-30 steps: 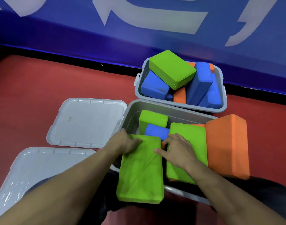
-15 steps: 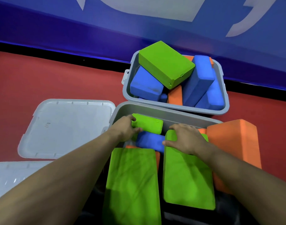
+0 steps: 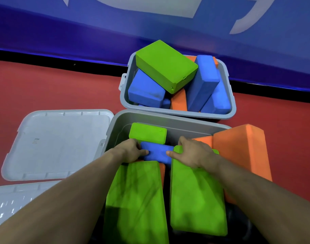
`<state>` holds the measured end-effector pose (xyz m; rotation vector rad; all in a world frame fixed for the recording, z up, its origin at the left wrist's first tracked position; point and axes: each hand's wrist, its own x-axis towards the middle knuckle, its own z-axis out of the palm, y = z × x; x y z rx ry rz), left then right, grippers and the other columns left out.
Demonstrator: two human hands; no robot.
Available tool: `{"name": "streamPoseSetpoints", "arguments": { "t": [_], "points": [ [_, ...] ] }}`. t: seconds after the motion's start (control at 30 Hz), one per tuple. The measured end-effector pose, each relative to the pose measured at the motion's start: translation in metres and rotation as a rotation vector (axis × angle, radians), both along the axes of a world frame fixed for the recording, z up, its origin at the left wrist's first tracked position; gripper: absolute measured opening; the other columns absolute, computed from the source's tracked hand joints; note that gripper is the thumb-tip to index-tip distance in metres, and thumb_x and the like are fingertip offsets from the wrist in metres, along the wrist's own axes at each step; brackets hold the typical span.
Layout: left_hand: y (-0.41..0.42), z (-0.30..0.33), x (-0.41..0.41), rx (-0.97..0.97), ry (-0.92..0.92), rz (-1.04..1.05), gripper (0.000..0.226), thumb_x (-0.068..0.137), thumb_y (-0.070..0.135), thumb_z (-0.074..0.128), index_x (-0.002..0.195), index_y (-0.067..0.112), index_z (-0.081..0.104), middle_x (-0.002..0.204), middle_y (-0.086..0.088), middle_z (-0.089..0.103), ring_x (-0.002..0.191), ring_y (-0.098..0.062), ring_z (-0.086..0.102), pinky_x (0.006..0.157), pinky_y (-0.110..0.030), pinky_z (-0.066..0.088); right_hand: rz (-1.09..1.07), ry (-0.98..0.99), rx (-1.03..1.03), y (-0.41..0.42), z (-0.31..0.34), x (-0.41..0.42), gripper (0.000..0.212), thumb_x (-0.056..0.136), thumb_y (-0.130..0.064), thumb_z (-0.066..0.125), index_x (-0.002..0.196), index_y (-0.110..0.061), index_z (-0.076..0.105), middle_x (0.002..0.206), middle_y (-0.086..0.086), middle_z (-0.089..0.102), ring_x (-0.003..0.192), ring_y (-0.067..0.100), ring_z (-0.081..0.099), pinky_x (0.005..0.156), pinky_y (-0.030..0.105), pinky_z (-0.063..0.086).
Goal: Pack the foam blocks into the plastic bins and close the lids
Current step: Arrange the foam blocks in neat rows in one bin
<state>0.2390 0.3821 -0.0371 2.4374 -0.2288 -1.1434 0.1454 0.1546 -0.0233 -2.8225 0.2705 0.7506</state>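
A grey near bin [image 3: 168,121] holds several foam blocks. Both hands grip a blue block [image 3: 157,153] in its middle: my left hand [image 3: 131,150] holds its left end, my right hand [image 3: 191,154] its right end. A small green block [image 3: 148,132] stands behind it. Two large green blocks lie flat in front, one on the left [image 3: 136,199] and one on the right [image 3: 196,196], partly under my wrists. A big orange block [image 3: 242,150] leans at the bin's right side. The far bin [image 3: 177,110] is heaped with blue, green and orange blocks.
Two grey lids lie on the red floor at the left, one beside the near bin [image 3: 59,143] and one nearer me [image 3: 18,199]. A blue wall banner [image 3: 150,29] runs behind the far bin.
My left hand left the small green block and my right hand left the right green block. Both now grip the ends of the blue block between them.
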Motion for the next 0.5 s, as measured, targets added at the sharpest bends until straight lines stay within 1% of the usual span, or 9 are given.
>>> {"name": "streamPoseSetpoints", "arguments": {
  "t": [0.07,0.13,0.2,0.27,0.37,0.4,0.5],
  "points": [
    [0.005,0.000,-0.001,-0.030,0.025,0.004,0.041,0.089,0.047,0.072,0.101,0.008,0.070,0.103,-0.010,0.076,0.097,-0.028,0.071,0.091,-0.043,0.056,0.033,-0.046,-0.029,0.001,0.003,-0.001,0.056,0.091,-0.074,0.044,0.111,-0.022,0.047,0.121,0.008,0.067,0.114,0.030,0.062,0.085,0.039,0.044],
    [0.009,0.001,0.000,-0.049,0.036,0.009,0.038,0.089,0.046,0.073,0.100,0.010,0.069,0.101,-0.009,0.076,0.097,-0.027,0.072,0.092,-0.045,0.056,0.059,-0.103,-0.036,0.001,0.008,0.000,0.045,0.092,-0.068,0.045,0.102,-0.025,0.044,0.112,0.008,0.068,0.107,0.031,0.063,0.077,0.038,0.040],
    [0.012,0.001,0.001,-0.060,0.046,0.018,0.038,0.088,0.047,0.074,0.101,0.012,0.068,0.100,-0.007,0.076,0.097,-0.026,0.072,0.093,-0.045,0.055,0.054,-0.141,0.001,-0.005,0.013,0.002,0.040,0.091,-0.067,0.047,0.094,-0.027,0.041,0.097,0.006,0.066,0.096,0.032,0.062,0.071,0.037,0.036],
    [0.015,0.001,0.001,-0.049,0.040,-0.005,0.039,0.086,0.050,0.074,0.102,0.015,0.067,0.101,-0.005,0.075,0.097,-0.024,0.071,0.094,-0.045,0.055,0.051,-0.171,0.044,-0.012,0.015,0.004,0.045,0.086,-0.070,0.050,0.087,-0.026,0.040,0.084,-0.001,0.062,0.085,0.031,0.059,0.067,0.037,0.037],
    [0.018,0.003,0.000,-0.035,0.034,-0.027,0.038,0.087,0.051,0.073,0.101,0.016,0.067,0.100,-0.004,0.075,0.096,-0.023,0.070,0.094,-0.044,0.055,0.069,-0.199,0.095,-0.020,0.020,0.004,0.053,0.081,-0.073,0.055,0.084,-0.022,0.041,0.075,-0.003,0.062,0.080,0.029,0.059,0.065,0.036,0.043],
    [0.019,0.004,0.000,-0.034,0.033,-0.026,0.038,0.088,0.050,0.073,0.101,0.015,0.068,0.101,-0.004,0.075,0.097,-0.023,0.070,0.094,-0.044,0.055,0.085,-0.206,0.114,-0.020,0.022,0.004,0.054,0.081,-0.072,0.058,0.085,-0.021,0.042,0.072,-0.004,0.061,0.078,0.027,0.058,0.064,0.035,0.042],
    [0.021,0.004,0.000,-0.045,0.026,-0.019,0.037,0.089,0.047,0.073,0.098,0.012,0.072,0.101,-0.008,0.076,0.099,-0.026,0.070,0.094,-0.044,0.055,0.142,-0.207,0.130,-0.017,0.031,0.006,0.052,0.082,-0.069,0.062,0.087,-0.020,0.044,0.069,-0.004,0.057,0.075,0.023,0.056,0.056,0.028,0.033]
  ]
}}
